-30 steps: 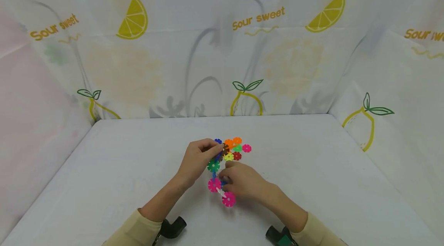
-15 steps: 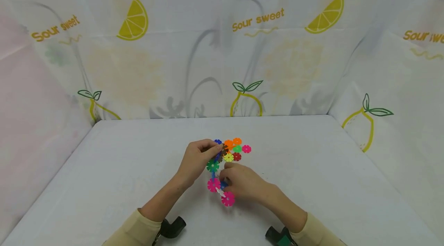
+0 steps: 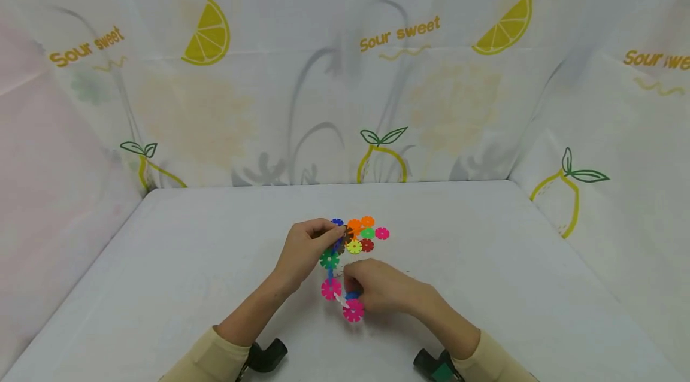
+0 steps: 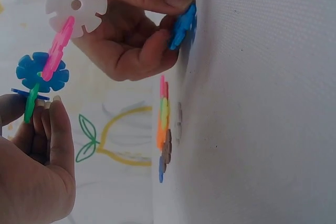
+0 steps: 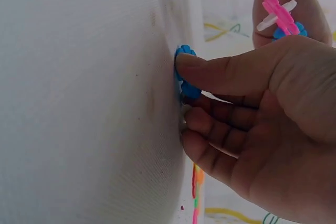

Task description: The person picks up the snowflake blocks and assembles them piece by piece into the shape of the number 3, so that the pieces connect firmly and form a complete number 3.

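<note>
Notched plastic discs joined edge to edge form a chain; its green disc, pink disc and front pink disc show in the head view. My left hand pinches the chain's upper end, by a blue and a green disc in the left wrist view. From there it runs through a blue disc and pink to a white disc. Low at the tabletop, my right hand pinches blue notched discs between thumb and fingers, beside the chain's front end.
Loose discs lie on the white table just beyond the hands: orange, light green, pink, yellow, dark red and brown. A white disc lies closer. Printed cloth walls the back and sides.
My right hand has drawn slightly nearer with the blue discs, uncovering the white disc on the table. My left hand keeps its grip on the chain, which has barely shifted.
</note>
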`<state>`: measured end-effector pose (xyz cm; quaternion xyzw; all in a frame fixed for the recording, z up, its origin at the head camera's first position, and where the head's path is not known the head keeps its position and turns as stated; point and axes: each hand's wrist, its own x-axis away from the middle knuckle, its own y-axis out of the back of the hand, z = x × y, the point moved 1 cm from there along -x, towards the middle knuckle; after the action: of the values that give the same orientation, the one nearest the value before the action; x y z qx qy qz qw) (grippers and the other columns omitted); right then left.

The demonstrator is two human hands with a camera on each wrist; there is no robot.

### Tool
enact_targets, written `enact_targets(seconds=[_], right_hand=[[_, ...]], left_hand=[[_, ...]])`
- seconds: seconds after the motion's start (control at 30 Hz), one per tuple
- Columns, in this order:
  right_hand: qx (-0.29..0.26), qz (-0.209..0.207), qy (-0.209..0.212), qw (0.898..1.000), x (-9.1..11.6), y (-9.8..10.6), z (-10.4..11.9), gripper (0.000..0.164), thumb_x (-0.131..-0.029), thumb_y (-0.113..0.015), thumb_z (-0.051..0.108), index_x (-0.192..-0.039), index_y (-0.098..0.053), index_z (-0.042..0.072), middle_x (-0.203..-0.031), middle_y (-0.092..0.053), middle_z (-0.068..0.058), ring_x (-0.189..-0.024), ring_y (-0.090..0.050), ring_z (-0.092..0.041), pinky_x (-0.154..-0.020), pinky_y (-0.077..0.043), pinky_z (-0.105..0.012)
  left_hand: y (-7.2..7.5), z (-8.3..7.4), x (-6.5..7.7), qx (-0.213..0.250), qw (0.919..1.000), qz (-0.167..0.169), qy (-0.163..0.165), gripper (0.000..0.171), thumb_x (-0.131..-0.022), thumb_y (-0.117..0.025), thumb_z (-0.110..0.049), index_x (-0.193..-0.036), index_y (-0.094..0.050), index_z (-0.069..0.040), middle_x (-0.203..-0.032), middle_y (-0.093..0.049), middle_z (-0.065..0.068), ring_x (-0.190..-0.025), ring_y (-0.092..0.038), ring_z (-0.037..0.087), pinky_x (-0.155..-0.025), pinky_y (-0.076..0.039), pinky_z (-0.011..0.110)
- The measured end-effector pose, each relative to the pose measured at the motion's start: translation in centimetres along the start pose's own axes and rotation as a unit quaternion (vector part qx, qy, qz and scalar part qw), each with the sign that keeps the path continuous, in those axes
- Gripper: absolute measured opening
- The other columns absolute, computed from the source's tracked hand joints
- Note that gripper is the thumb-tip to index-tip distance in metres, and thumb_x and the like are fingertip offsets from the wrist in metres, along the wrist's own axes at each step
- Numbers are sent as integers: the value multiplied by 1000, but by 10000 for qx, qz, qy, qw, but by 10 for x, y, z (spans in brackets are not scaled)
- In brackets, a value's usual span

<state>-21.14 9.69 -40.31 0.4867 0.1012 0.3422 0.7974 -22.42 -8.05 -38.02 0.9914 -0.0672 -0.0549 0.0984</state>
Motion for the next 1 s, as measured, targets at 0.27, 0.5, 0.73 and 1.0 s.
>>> enact_targets(seconds=[0.27,0.5,0.73,1.0], right_hand=[[-151,-137,220,9995,-1,0,-1,20,-84,-71,4,-95,-64,19,-84,-61,10,-80,-54,-3,-71,-50,-17],[-339,-467,445,9973,0,7,-9,19,-89,-69,6,-103,-73,18,-97,-71,11,-92,-60,-2,-85,-53,-20],[-1120,-855,112,9900,6,26,-14,13,-90,-68,3,-100,-71,10,-88,-69,2,-80,-62,-12,-71,-54,-23],[-1652,-1557,14,9739,13,42,-21,4,-94,-64,5,-97,-65,8,-88,-70,-12,-74,-67,-28,-66,-58,-40]], left_hand=[[2,1,0,-26,10000,-76,-57,22,-94,-68,-27,-93,-74,-6,-81,-68,6,-76,-61,17,-66,-51,22],[4,-2,0,-85,9998,-135,-142,24,-94,-68,-28,-94,-74,-5,-81,-67,7,-76,-60,18,-66,-52,23],[5,-5,0,-108,9997,-182,-107,20,-95,-67,-26,-93,-74,-8,-83,-68,10,-75,-61,20,-66,-52,23],[5,-3,-1,-24,9999,-142,-71,23,-95,-67,-27,-95,-74,-5,-84,-70,11,-72,-65,19,-66,-54,23]])
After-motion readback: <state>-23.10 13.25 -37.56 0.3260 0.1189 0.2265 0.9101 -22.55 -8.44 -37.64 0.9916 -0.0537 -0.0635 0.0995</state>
